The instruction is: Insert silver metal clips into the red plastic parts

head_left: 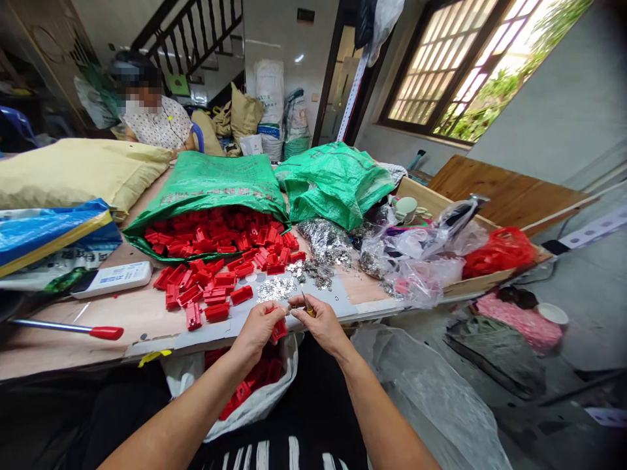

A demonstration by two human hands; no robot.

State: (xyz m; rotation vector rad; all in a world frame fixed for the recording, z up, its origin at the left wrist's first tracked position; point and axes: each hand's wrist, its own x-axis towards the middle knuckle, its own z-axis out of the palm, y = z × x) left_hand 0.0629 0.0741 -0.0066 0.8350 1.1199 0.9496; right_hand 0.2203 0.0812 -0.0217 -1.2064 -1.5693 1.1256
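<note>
Clamped on a red part (279, 331), the left hand (257, 329) has its fingers curled around it, and only the lower end of the part shows. The right hand (321, 323) pinches a thin piece (308, 305) between thumb and first finger; it looks yellow and metal, but it is too small to tell what it is. The 2 hands are just beside each other, not touching, above a grey board (210, 338). In my judgement, this work goes best when both wrists stay low and steady and the pinch stays at the fingertips, so the thin piece can be guided with small moves and does not slip.

Below the hands, at 6 o'clock, a white bag (289, 372) holds more red parts (259, 375). Just past the hands, at 12 o'clock, silver bits (275, 289) lie in a loose heap on the board. At 11 o'clock, many red parts lie on a wood table (137, 313), and at 9 o'clock lies a screwdriver (105, 333) with a red handle. Farther away, 2 green sacks (333, 183) lie on the table, and the left one is spilling red parts. Clear plastic bags (421, 261) lie at 1 o'clock, and a co-worker (157, 124) sits far off at 11 o'clock.
</note>
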